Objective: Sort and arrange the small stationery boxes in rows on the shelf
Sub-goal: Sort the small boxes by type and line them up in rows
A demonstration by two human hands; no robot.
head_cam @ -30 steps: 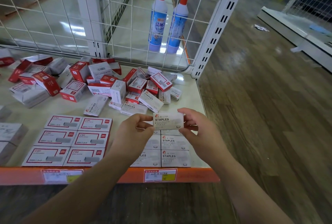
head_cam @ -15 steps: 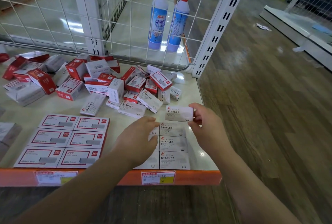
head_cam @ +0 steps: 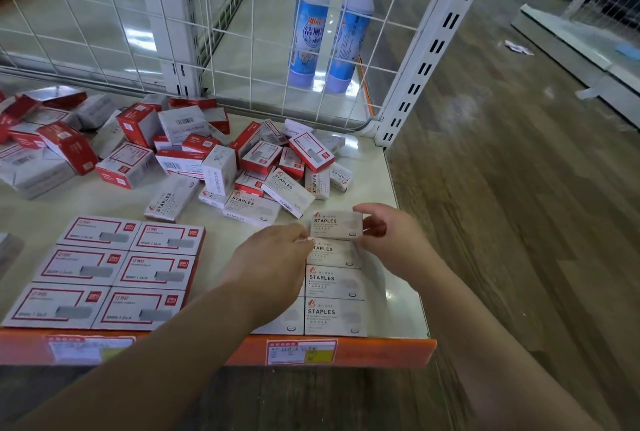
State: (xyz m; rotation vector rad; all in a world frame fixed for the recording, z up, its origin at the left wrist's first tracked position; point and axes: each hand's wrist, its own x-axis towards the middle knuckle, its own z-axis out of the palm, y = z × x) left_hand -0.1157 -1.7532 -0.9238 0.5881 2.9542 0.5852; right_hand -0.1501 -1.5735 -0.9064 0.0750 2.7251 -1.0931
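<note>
My right hand (head_cam: 391, 240) pinched the staples box (head_cam: 336, 225) at the row's (head_cam: 335, 295) twelve o'clock end. My left hand (head_cam: 268, 269) hid its neighbours; its fingers' state I could not tell.

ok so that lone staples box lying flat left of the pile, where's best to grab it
Take the lone staples box by its two long side faces, coming down from above. It lies flat, label up, apart from the pile, with bare shelf along both long sides, so fingers and thumb can likely straddle its narrow width.
</note>
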